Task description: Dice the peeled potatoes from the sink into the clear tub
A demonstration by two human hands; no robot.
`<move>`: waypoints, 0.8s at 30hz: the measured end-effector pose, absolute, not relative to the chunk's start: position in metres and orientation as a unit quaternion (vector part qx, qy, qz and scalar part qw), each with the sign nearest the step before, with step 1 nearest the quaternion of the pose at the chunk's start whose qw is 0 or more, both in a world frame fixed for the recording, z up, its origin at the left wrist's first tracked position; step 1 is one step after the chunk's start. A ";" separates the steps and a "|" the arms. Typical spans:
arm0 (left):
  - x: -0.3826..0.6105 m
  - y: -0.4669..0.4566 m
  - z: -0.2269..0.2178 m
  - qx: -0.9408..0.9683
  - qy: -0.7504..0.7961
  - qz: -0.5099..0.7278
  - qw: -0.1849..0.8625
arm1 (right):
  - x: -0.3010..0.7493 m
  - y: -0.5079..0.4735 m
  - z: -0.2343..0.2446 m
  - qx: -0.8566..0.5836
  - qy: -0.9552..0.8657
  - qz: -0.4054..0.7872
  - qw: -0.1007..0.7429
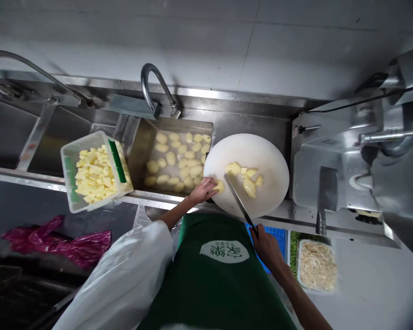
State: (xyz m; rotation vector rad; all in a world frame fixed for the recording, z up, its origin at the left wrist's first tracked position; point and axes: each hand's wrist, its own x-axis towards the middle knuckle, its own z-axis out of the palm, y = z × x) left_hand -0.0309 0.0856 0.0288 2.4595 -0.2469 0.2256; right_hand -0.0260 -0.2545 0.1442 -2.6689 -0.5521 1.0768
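Observation:
My left hand [203, 189] is closed over a peeled potato piece [220, 186] at the near left edge of a round white cutting board [261, 151]. A knife [240, 204] is gripped by its handle in my right hand [266, 245], its blade lying on the board just right of that piece. Several cut potato chunks [249, 178] lie in the board's middle. A green apron with a white logo [223, 251] covers my front.
A sink [139, 156] left of the board holds several peeled potatoes [179, 158] in water, under a curved tap [156, 87]. A clear tub [66, 169] of cut potato sits further left. A cleaver [325, 195], a steel machine [365, 151], a tray of shreds [317, 266], pink bags [62, 240].

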 end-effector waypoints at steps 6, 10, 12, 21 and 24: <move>-0.028 0.070 0.035 0.947 -0.117 0.085 0.288 | -0.033 -0.247 0.162 -0.879 -0.196 0.421 0.109; -0.028 0.071 0.037 0.941 -0.116 0.085 0.308 | -0.027 -0.232 0.147 -0.871 -0.190 0.436 0.123; -0.028 0.071 0.035 0.938 -0.112 0.085 0.317 | -0.023 -0.225 0.140 -0.872 -0.194 0.431 0.127; -0.032 0.092 0.053 0.920 -0.068 0.069 0.380 | -0.030 -0.282 0.150 -0.905 -0.191 0.355 0.133; -0.016 0.103 0.071 0.916 -0.159 -0.012 0.367 | -0.032 -0.301 0.143 -0.911 -0.188 0.344 0.126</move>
